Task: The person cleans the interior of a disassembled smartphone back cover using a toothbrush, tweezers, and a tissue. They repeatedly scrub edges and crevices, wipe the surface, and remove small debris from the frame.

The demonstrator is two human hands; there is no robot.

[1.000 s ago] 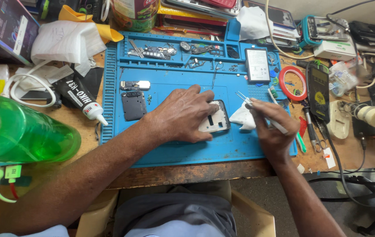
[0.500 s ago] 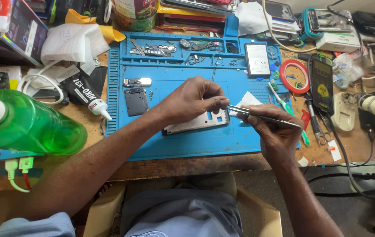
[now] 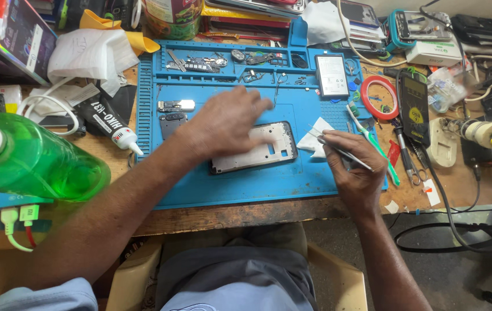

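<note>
Your left hand (image 3: 225,124) lies fingers spread on the thin, grey, flexible phone frame (image 3: 254,148); hold its edges. Right hand (image 3: 352,167) pinches metal tweezers (image 3: 344,152).

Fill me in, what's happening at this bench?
A person is working on a grey phone frame lying flat on a blue silicone work mat. The left hand is spread over the frame's upper left part. The right hand holds slim metal tweezers beside a small white wipe.

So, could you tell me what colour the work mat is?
Blue; the work mat shows best in the head view.
</note>
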